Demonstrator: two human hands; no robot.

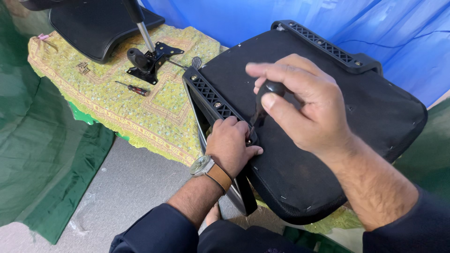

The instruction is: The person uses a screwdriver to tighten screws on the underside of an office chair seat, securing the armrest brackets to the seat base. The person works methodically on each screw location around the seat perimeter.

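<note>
**Screwdriver on upturned chair seat**

Right hand (309, 110) wrapped round black screwdriver (263, 100), fingers closed on handle, tip down near armrest bracket (213, 98). Left hand (230, 144) pressing seat (337, 140), fingers curled beside tip. Seat lying underside-up on patterned cloth (117, 98). Likely risk: tip slipping off screw, jabbing left fingers.

- The upturned black chair seat (328, 140) wears matt woven cloth.
- Its black armrest brackets (211, 96) look like ribbed matt plastic with shiny metal screws.
- The black round-handled screwdriver (265, 96) in the right hand (304, 105) has a glossy handle.
- The yellow-green patterned table cloth (117, 93) is soft and creased.
- The wristwatch (202, 165) on the left hand (229, 143) pairs polished metal with a tan leather strap.
- The black chair mechanism plate (152, 61) is painted metal.
</note>
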